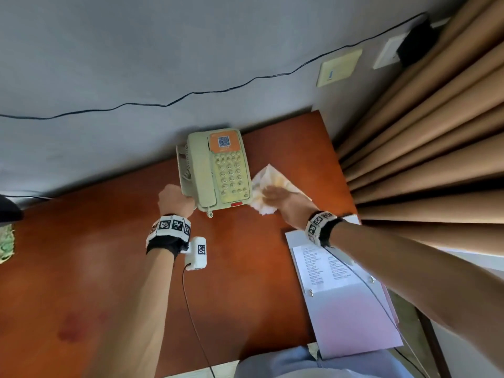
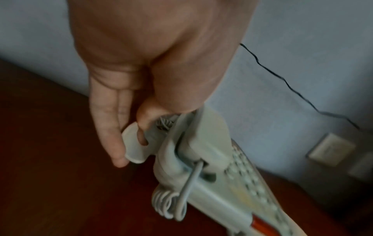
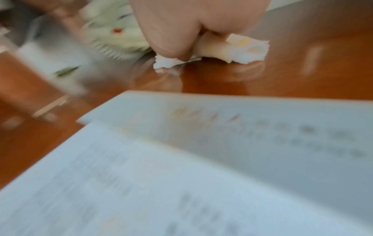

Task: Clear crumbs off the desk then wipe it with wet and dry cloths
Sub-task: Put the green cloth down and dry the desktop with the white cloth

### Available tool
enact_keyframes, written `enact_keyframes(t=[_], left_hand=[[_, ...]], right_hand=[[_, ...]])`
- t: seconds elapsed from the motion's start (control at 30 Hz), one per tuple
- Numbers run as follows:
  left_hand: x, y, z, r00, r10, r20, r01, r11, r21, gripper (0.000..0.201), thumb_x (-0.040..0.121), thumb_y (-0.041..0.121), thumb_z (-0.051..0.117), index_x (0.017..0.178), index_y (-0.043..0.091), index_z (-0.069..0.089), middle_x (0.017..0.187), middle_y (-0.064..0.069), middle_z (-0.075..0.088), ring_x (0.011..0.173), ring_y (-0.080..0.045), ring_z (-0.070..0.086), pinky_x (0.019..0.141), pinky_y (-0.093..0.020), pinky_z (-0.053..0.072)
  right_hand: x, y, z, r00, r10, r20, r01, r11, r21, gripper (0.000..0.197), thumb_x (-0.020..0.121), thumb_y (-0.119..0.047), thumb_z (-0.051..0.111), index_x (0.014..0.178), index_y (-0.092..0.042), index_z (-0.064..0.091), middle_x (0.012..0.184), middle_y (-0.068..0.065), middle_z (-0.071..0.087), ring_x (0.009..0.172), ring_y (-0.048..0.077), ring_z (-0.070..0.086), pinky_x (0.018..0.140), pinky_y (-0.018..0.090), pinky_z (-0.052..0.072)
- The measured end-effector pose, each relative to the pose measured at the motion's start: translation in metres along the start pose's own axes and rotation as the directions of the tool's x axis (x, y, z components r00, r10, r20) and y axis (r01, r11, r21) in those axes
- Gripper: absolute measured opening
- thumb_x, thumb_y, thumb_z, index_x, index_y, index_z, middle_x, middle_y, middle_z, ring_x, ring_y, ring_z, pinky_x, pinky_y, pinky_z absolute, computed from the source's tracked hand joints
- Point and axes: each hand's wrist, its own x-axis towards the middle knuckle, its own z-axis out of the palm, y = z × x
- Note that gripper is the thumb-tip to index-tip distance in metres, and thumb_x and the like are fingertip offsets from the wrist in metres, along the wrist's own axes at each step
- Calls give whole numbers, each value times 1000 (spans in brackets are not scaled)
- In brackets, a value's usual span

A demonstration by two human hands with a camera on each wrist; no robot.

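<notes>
The reddish-brown desk (image 1: 109, 268) runs along a grey wall. A beige push-button telephone (image 1: 218, 170) sits at its back edge. My left hand (image 1: 174, 199) grips the phone's left side; in the left wrist view the thumb and fingers (image 2: 113, 127) pinch a plastic edge of the telephone (image 2: 222, 183) beside the coiled cord. My right hand (image 1: 275, 197) lies just right of the phone and presses a white cloth with yellow patches (image 1: 268, 177) flat onto the desk. The right wrist view is blurred; it shows the thumb and a finger on the bunched cloth (image 3: 242, 51).
An open grey folder with a printed sheet (image 1: 341, 290) lies at the desk's right front, under my right forearm. Tan curtains (image 1: 422, 132) hang on the right. A black cable (image 1: 191, 94) and wall plates (image 1: 338, 66) are on the wall. A greenish item (image 1: 5, 244) sits at the left edge.
</notes>
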Motion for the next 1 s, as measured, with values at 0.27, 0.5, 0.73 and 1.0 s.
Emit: enact_keyframes(t=[0.27, 0.5, 0.73, 1.0], left_hand=[[11, -22, -3, 996, -82, -44, 86, 994, 74, 7, 85, 5, 72, 88, -1, 73, 95, -20, 73, 83, -36, 69, 69, -37, 56], [10, -56, 3, 998, -26, 54, 25, 1000, 17, 8, 70, 8, 78, 77, 11, 78, 73, -7, 75, 72, -23, 73, 68, -28, 60], [7, -53, 10, 997, -39, 64, 41, 999, -24, 11, 69, 6, 81, 76, 13, 78, 66, -5, 74, 64, -21, 74, 68, -37, 65], [-1, -50, 24, 997, -36, 63, 43, 993, -107, 17, 68, 3, 79, 83, 12, 81, 75, -9, 76, 70, -28, 75, 71, -40, 65]], right_hand=[[83, 33, -43, 980, 141, -138, -153, 985, -81, 59, 89, 3, 50, 138, -31, 55, 146, -4, 51, 135, 19, 47, 111, 37, 40], [130, 27, -87, 957, 241, -163, -275, 932, -236, 60, 93, 2, 46, 148, -21, 40, 157, 7, 33, 140, 27, 37, 112, 39, 36], [31, -25, -9, 937, -310, 162, 332, 935, -126, 66, 81, 5, 67, 137, -29, 57, 151, -9, 43, 144, 12, 32, 121, 31, 21], [76, 104, -111, 938, 214, -271, -232, 972, -36, 45, 93, -33, 36, 131, -32, 61, 144, -3, 53, 135, 25, 47, 113, 42, 36]])
